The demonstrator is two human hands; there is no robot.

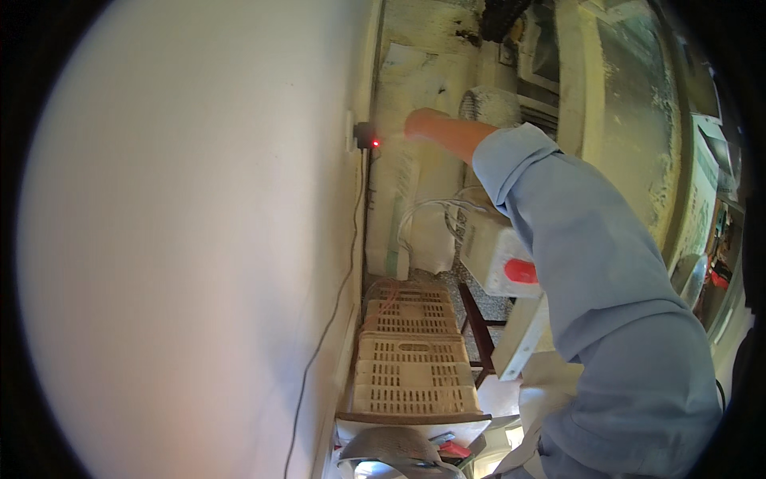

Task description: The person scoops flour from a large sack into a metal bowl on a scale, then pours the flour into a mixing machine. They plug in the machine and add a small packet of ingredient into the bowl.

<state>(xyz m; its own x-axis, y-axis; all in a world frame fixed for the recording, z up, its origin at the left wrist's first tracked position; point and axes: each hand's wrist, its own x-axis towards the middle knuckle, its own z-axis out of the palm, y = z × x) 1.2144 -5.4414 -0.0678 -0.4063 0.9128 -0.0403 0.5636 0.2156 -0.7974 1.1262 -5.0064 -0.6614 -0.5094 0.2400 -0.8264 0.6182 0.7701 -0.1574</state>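
My right hand (423,123) reaches out at the end of a rolled-up blue-grey sleeve. It is blurred, with its fingers turned away, so I cannot tell whether it holds anything. Just left of it, a black plug adapter (364,135) with a lit red light sits in a white wall socket, its dark cable running down the wall. Pale sacks or wrapped packs (431,173) lie beneath the hand. To its right is a whitish, dusty mesh-sided cylinder (491,106). My left hand is out of view.
A white wall (197,227) fills the left side. Below lie slotted plastic crates (416,374) and a metal bowl (389,446). Under my forearm are white cables (440,203) and a white box (491,251) with a red part. A dusty framed machine or cabinet (628,120) stands at right.
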